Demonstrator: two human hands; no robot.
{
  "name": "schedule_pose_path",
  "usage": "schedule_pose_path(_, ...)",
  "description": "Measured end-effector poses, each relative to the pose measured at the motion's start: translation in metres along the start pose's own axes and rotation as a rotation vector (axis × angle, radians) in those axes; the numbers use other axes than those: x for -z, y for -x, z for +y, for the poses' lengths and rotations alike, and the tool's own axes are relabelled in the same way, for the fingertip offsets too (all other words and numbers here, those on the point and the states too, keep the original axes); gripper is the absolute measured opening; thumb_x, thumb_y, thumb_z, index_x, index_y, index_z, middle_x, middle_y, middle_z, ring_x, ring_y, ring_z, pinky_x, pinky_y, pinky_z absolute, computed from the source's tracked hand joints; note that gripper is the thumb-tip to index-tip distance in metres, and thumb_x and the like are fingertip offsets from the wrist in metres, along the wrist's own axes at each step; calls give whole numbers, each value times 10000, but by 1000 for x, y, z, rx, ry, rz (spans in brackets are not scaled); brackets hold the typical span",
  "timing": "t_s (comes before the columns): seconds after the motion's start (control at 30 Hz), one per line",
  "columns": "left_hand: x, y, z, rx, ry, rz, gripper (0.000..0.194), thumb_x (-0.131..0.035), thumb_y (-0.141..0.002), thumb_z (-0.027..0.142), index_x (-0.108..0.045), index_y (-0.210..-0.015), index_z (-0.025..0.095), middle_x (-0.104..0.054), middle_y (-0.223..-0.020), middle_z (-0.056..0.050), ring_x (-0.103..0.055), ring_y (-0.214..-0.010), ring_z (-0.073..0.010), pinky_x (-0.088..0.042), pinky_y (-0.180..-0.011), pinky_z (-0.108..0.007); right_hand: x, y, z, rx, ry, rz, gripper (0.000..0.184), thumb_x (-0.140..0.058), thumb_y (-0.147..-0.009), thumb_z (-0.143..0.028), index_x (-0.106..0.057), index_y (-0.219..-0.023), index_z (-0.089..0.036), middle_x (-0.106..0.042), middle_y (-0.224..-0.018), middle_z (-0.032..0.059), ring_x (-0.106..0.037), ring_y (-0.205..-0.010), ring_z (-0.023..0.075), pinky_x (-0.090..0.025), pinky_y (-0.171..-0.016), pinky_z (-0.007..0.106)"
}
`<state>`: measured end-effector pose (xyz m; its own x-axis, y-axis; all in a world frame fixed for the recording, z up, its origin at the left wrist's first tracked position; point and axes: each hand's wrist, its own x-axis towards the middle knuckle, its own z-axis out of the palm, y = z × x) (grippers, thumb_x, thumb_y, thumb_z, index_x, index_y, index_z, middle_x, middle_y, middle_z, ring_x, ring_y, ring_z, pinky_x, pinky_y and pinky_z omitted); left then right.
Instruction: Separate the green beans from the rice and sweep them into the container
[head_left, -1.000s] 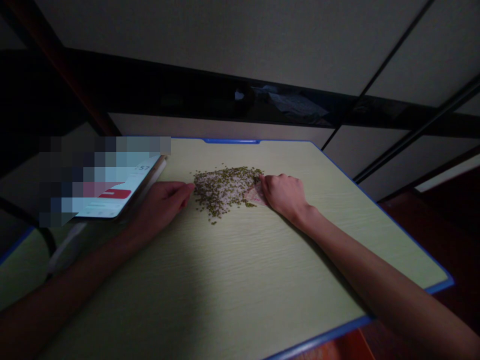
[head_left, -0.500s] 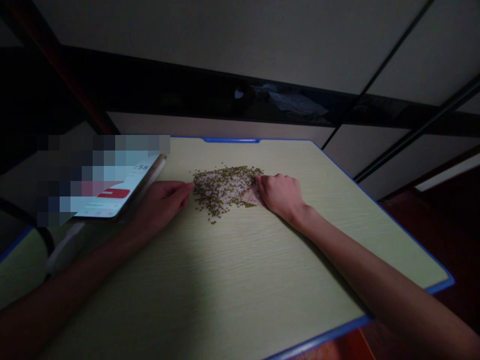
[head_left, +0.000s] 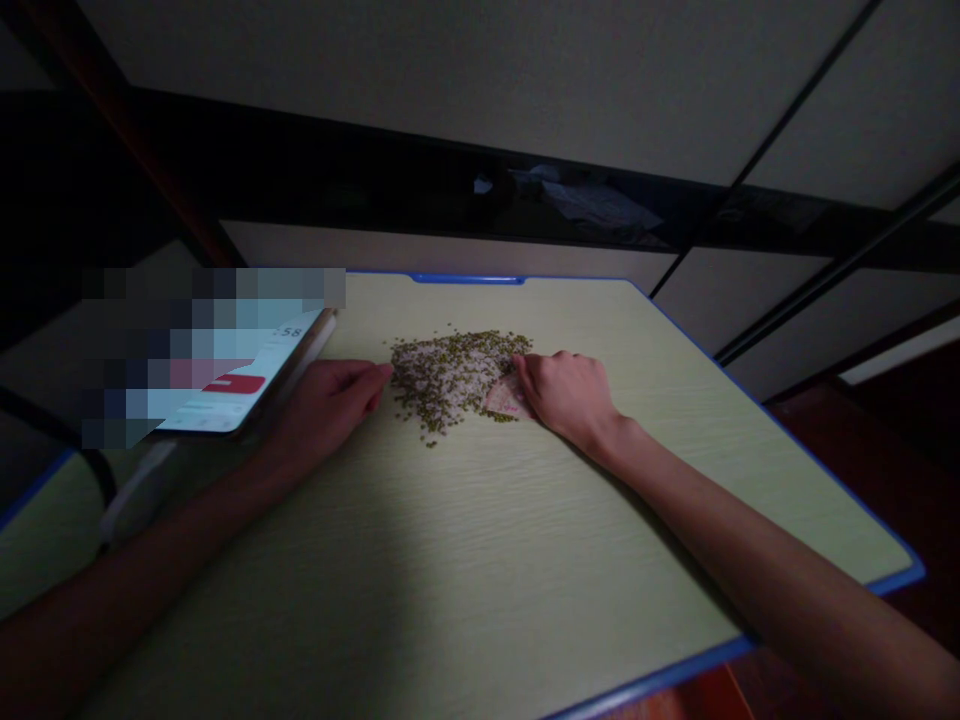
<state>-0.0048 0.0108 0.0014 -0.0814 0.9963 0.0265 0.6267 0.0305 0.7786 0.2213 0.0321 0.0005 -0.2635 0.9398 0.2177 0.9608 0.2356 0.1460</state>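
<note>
Dimly, pink slip (head_left: pixel 504 398) in right hand (head_left: pixel 570 395), grip pinched; left hand (head_left: pixel 330 402), grip together (by grain pile (head_left: pixel 446 372))

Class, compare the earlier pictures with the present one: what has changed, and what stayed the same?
The right hand has shifted slightly left over the table, carrying the pink slip with it toward the pile. The screen's visible digits went from 57 to 58. Nothing was visibly picked up or let go. The left hand stayed beside the pile.
</note>
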Motion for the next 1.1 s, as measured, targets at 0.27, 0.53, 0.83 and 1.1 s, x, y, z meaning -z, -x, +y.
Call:
schedule_pose_path(0.27,1,1,4,-12,-8,-7,365,-420,-723,413,-390,-437,188,-336,-357,74,-323,-363,-73,-245,-429,-214,1,0,-2,17,-6,-14,508,-214,-916,-349,-668,-788,-161,-684,-711,139,-653,-642,245,-370,-522,274)
schedule_pose_path(0.53,0,0,3,-1,11,7,362,-432,-723,420,-402,-444,191,-336,-360,76,-322,-359,-77,-240,-422,-213,1,2,-3,35,-4,-10,524,-195,-919,-350,-668,-796,-161,-675,-692,142,-651,-633,243,-338,-502,266)
schedule_pose_path(0.83,1,1,3,15,-1,-6,367,-433,-738,415,-407,-453,185,-340,-370,77,-324,-362,-70,-239,-427,-210,1,1,-9,58,-27,19,521,-200,-917,-349,-657,-756,-157,-671,-670,128,-647,-614,241,-340,-492,268)
schedule_pose_path(1.1,0,1,3,-8,-1,1,366,-433,-732,406,-395,-442,187,-334,-366,77,-320,-364,-69,-242,-430,-212,2,1,-13,73,-32,17,519,-202,-919,-356,-650,-748,-157,-664,-655,116,-641,-600,225,-350,-498,263)
